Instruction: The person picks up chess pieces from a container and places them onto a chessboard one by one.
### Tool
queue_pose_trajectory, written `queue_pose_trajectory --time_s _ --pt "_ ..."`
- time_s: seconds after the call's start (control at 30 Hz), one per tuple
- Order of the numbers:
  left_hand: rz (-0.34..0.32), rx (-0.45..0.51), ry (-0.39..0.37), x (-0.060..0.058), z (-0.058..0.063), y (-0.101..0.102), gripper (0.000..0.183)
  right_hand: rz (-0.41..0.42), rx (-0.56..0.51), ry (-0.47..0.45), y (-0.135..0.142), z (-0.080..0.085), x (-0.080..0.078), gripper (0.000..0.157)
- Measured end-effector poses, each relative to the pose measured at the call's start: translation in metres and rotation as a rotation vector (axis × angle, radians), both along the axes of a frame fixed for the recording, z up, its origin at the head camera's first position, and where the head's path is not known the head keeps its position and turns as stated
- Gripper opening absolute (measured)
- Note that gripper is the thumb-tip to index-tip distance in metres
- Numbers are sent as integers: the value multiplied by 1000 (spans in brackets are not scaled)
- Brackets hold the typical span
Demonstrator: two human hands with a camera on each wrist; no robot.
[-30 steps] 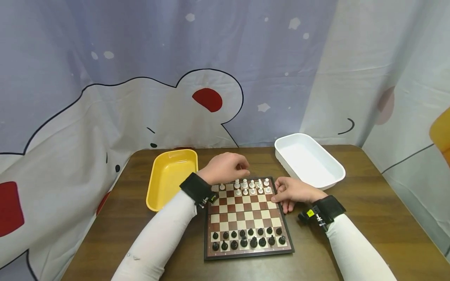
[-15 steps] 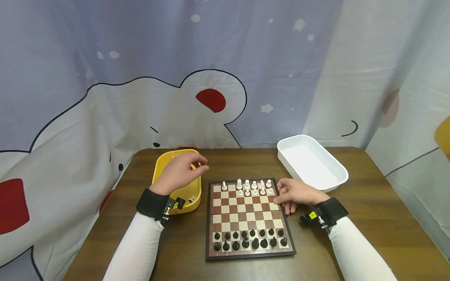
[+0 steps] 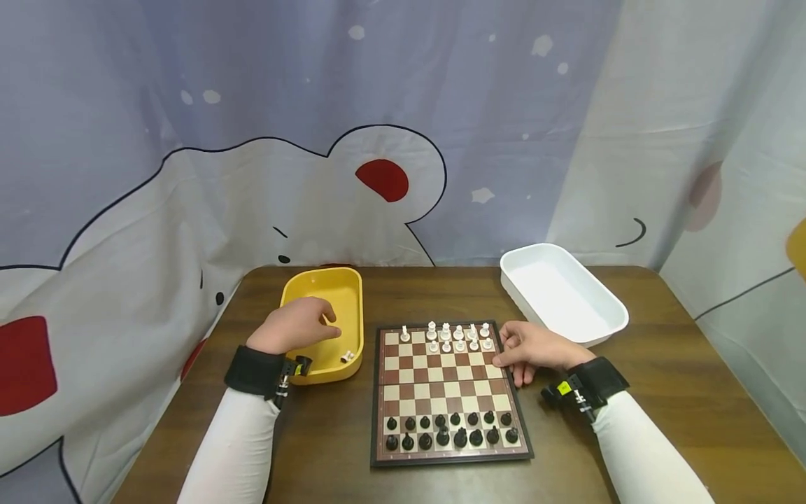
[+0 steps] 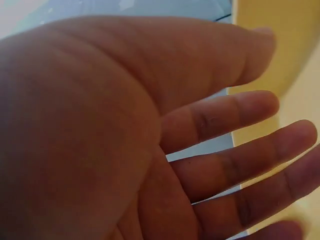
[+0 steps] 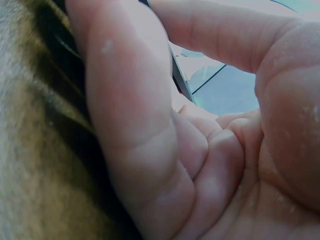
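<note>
My left hand (image 3: 294,326) hovers over the yellow tray (image 3: 359,294); in the left wrist view its fingers (image 4: 250,152) are spread and hold nothing. Small white chess pieces (image 3: 347,356) lie at the tray's near right corner, beside that hand. My right hand (image 3: 535,346) grips the right edge of the chessboard (image 3: 439,392), thumb on top and fingers curled at the side. Across the far rows stand white chess pieces (image 3: 446,332), with a lone white piece (image 3: 405,334) towards the far left corner. Black chess pieces (image 3: 443,437) fill the two near rows.
A white tray (image 3: 613,323) stands behind my right hand, close to the board's far right corner. All of it is on a brown wooden table (image 3: 327,448). A patterned curtain (image 3: 283,203) hangs along the table's far edge.
My left hand has moved from above the board's far left corner leftward to the yellow tray, then lower and nearer. The right hand stays at the board's edge.
</note>
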State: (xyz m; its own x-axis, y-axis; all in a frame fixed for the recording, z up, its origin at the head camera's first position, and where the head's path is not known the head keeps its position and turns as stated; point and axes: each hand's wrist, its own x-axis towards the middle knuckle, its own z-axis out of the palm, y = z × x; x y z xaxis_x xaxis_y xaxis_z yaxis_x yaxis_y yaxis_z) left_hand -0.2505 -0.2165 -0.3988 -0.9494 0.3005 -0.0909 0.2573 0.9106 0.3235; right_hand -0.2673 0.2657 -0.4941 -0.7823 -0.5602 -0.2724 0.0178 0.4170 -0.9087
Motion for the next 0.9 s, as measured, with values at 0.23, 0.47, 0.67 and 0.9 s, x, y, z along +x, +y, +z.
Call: queue_pose_trajectory --time_s 0.23,0.47,0.67,0.9 --pt "31 -71 -16 5 -1 12 29 3 -8 -23 2 -1 0 48" --pt "-8 -71 -111 10 -6 18 32 -8 -6 -33 2 -1 -1 50" --pt "-97 -9 -152 8 -13 24 21 0 -4 -26 1 -1 -1 48" --pt "-190 -9 -148 6 -20 31 22 3 10 -8 1 -1 0 45"
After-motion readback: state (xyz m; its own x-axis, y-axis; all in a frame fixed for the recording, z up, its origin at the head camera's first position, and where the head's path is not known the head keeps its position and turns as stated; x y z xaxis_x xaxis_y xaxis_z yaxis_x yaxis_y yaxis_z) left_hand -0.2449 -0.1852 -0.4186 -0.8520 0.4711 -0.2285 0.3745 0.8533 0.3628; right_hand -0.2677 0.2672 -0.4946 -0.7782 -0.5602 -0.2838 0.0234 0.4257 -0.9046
